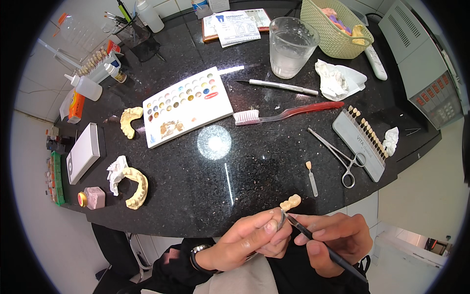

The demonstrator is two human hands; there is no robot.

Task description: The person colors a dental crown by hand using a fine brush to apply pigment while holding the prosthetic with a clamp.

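Near the table's front edge, my left hand (252, 241) is closed round a slim metal holding tool (281, 223), mostly hidden by the fingers. At its tip sits a small tooth-coloured dental bridge (291, 202). My right hand (338, 241) pinches a fine brush (342, 261) with a dark handle. The brush's tip is at the lower end of the bridge, close to my left fingertips; whether it touches I cannot tell. Just beyond, a single shade tab (312, 179) lies on the black table (196, 196).
A white stain palette (171, 105), a red toothbrush (289, 112), a craft knife (283, 87) and a glass of water (291, 49) stand or lie farther back. At right are scissor-handled forceps (338, 156) and a shade guide (360, 144). Dental casts (137, 188) lie at left.
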